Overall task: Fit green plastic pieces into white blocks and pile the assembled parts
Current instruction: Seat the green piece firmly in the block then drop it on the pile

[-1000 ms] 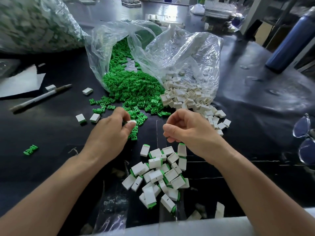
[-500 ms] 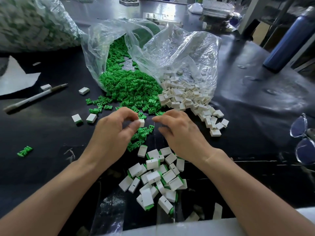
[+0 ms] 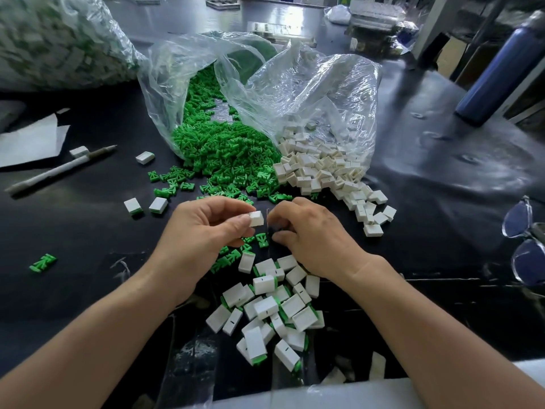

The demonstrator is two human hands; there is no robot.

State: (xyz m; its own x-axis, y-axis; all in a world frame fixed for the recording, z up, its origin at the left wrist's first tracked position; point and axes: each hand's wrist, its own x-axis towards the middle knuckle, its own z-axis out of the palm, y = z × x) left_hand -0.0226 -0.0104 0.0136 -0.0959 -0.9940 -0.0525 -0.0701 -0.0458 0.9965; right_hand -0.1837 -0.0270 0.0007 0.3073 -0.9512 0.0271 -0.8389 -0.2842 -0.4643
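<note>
My left hand (image 3: 206, 231) pinches one white block (image 3: 256, 219) between thumb and fingertips, just above the table. My right hand (image 3: 309, 234) is close beside it with its fingers curled down; whatever lies under them is hidden. A few loose green pieces (image 3: 262, 240) lie on the table right below the two hands. Nearer to me sits the pile of assembled white-and-green parts (image 3: 274, 308). Behind the hands, a clear bag (image 3: 309, 93) spills a heap of green pieces (image 3: 218, 149) and a heap of white blocks (image 3: 324, 172).
Two assembled parts (image 3: 146, 205), a stray green piece (image 3: 42, 263), a pen (image 3: 59, 169) and white paper (image 3: 29, 143) lie at the left. A big full bag (image 3: 59, 39) sits at the far left. Glasses (image 3: 528, 246) and a blue bottle (image 3: 501, 69) are at the right.
My left hand came back from the green heap with a white block in its fingers. My right hand moved in from the right until it was beside that block.
</note>
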